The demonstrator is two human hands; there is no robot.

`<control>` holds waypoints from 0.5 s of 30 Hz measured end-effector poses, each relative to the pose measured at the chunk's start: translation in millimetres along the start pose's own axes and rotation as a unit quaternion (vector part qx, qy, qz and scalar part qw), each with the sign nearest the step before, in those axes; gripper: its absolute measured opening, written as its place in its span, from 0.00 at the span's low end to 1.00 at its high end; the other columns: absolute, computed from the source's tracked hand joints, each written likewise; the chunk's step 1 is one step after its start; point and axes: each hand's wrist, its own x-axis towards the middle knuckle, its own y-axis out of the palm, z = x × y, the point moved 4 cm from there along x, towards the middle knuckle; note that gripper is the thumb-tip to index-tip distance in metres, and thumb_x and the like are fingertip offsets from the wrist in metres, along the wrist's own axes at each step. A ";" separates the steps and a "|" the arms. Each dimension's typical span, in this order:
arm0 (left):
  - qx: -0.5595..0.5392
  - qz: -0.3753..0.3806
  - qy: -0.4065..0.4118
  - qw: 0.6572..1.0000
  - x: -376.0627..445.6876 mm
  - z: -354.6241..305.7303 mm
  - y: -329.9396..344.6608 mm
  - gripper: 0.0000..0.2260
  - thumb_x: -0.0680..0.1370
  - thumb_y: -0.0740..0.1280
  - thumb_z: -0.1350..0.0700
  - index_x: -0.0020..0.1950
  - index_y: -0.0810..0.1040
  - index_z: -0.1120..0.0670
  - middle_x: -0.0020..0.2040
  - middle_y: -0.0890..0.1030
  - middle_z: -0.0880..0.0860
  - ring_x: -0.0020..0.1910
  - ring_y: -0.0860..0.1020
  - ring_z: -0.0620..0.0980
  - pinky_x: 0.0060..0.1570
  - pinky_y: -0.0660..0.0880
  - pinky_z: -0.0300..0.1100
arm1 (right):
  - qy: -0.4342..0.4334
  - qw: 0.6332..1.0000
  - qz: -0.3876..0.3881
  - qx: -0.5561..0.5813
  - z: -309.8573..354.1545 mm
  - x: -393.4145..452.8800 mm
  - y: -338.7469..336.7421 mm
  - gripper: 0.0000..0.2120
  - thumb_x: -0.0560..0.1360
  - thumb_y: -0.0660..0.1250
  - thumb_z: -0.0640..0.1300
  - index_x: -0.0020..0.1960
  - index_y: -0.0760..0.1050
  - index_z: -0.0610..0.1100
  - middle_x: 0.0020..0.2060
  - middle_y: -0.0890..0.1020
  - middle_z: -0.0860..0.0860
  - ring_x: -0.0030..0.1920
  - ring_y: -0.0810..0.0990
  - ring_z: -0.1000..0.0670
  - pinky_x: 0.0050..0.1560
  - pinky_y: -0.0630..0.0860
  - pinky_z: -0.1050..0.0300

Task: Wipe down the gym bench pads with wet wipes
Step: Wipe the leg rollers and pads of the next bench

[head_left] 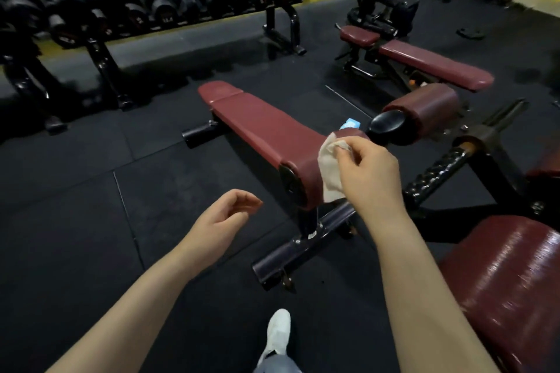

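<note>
A long maroon bench pad (260,121) runs from the centre away to the upper left on a black frame. My right hand (368,172) pinches a white wet wipe (328,166), which hangs down against the pad's near rounded end. My left hand (224,218) hovers lower left of that end, fingers loosely curled, holding nothing. A blue wipes packet (351,123) peeks out just behind the pad's near end. A maroon roller pad (424,106) with a black cap sits to the right of it.
A second maroon bench (433,63) stands at the back right, and another maroon pad (512,285) fills the lower right. A dumbbell rack (145,6) lines the back left. Black rubber floor (91,206) lies left of the bench. My white shoe (277,333) shows at the bottom.
</note>
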 end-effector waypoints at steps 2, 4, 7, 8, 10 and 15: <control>0.010 0.013 0.011 1.000 21.9 -4.4 -7.0 0.18 0.79 0.60 0.67 0.54 0.80 0.45 0.56 0.83 0.44 0.58 0.79 0.40 0.61 0.72 0.41 | 0.036 0.998 -0.048 0.000 -12.4 19.1 4.5 0.09 0.78 0.61 0.43 0.43 0.78 0.44 0.34 0.78 0.56 0.37 0.74 0.56 0.36 0.65 0.73; 0.007 0.018 0.022 1.000 47.2 -8.7 -10.3 0.18 0.79 0.60 0.67 0.54 0.80 0.45 0.56 0.83 0.44 0.58 0.79 0.41 0.61 0.72 0.40 | 0.072 0.993 -0.097 0.008 -24.8 39.1 8.4 0.09 0.78 0.61 0.43 0.44 0.79 0.43 0.34 0.78 0.56 0.37 0.73 0.56 0.38 0.64 0.68; 0.012 0.029 0.020 0.999 85.6 -10.5 -8.9 0.17 0.79 0.60 0.67 0.54 0.80 0.47 0.55 0.83 0.43 0.58 0.79 0.40 0.62 0.72 0.40 | 0.122 0.984 -0.128 -0.001 -40.5 69.7 18.7 0.10 0.78 0.61 0.44 0.47 0.81 0.43 0.39 0.81 0.51 0.43 0.74 0.51 0.43 0.65 0.63; 0.016 0.042 0.012 0.999 94.8 -9.2 -7.3 0.17 0.79 0.60 0.67 0.54 0.80 0.47 0.55 0.83 0.43 0.58 0.79 0.39 0.62 0.72 0.40 | 0.135 0.981 -0.142 -0.004 -45.0 77.8 21.0 0.10 0.78 0.61 0.44 0.47 0.81 0.43 0.39 0.81 0.51 0.44 0.75 0.51 0.42 0.65 0.64; 0.021 0.074 0.002 0.997 112.0 -5.8 -6.7 0.17 0.79 0.60 0.66 0.55 0.80 0.46 0.55 0.82 0.42 0.58 0.78 0.39 0.62 0.72 0.40 | 0.133 0.974 -0.184 0.007 -49.0 93.1 22.1 0.11 0.78 0.60 0.43 0.49 0.81 0.46 0.38 0.79 0.57 0.44 0.76 0.56 0.39 0.65 0.74; 0.020 0.102 -0.013 0.995 157.9 -8.6 -6.5 0.17 0.79 0.60 0.65 0.53 0.80 0.44 0.55 0.82 0.42 0.58 0.78 0.38 0.60 0.71 0.38 | 0.100 0.980 -0.135 -0.104 -69.6 119.2 47.3 0.12 0.77 0.61 0.38 0.54 0.82 0.48 0.50 0.84 0.48 0.50 0.79 0.46 0.47 0.67 0.67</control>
